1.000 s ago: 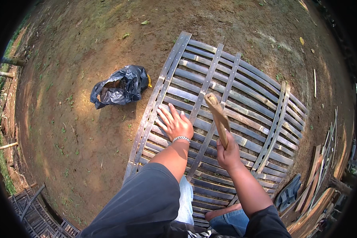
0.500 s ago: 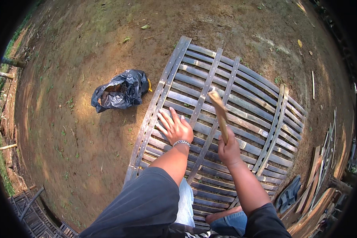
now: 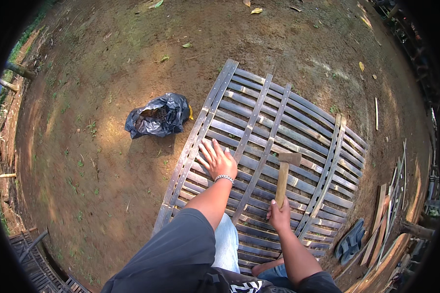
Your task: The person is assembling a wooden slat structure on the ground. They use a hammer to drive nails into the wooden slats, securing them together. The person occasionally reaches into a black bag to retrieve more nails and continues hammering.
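Hammer (image 3: 282,178), butt unseen in right hand (image 3: 279,216)

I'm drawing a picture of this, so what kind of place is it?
Probably an outdoor yard. You can see bare earth with small fallen leaves, a slatted panel that looks like bamboo, and loose planks near some dark footwear.

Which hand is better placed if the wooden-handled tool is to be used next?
Right, most likely: the right hand grips the wooden-handled tool near the handle's lower end. The left hand holds no tool and rests palm down on the slatted panel, seemingly better placed for steadying.
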`<state>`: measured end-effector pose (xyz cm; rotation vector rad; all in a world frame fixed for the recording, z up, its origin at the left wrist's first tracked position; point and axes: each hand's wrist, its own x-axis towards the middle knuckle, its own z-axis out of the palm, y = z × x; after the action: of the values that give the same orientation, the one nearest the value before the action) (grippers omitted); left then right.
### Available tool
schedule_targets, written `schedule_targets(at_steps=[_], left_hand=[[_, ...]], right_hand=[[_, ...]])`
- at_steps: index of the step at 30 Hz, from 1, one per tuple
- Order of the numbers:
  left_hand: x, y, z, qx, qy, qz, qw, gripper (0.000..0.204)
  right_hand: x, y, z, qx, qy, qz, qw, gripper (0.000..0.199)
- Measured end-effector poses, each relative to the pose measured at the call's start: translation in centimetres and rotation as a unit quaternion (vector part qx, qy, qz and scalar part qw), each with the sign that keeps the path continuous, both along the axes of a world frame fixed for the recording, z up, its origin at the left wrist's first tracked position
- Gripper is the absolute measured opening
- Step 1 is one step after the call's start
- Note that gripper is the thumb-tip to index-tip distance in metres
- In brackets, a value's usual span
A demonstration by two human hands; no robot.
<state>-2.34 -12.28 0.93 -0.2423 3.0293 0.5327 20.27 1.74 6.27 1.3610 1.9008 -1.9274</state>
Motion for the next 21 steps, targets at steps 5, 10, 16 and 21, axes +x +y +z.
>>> schedule_targets(at_steps=[5,10,16,21], left_hand=[[-3.7,-4.8,4.5,0.219,0.282,-0.024,0.934,0.043],[-15.2,-14.3,5.3,0.161,0.253,0.011,0.954,0.017],[-23.2,-19.7,3.4,-0.034,-0.065,-0.044,0.996,0.021],[-20.8,-14.8,6.1,-0.179,-0.101,-0.080,0.975,0.022]], right_hand=[[1.1,-2.1,-0.4,-0.068,0.014,-0.142,0.987,0.027],[0.3,-2.3,-0.5,-0.103,-0.006,-0.130,0.986,0.026],[0.2,-1.8,-0.7,-0.118,-0.018,-0.080,0.990,0.030],[0.8,-1.2,-1.1,-0.115,-0.027,-0.080,0.990,0.032]])
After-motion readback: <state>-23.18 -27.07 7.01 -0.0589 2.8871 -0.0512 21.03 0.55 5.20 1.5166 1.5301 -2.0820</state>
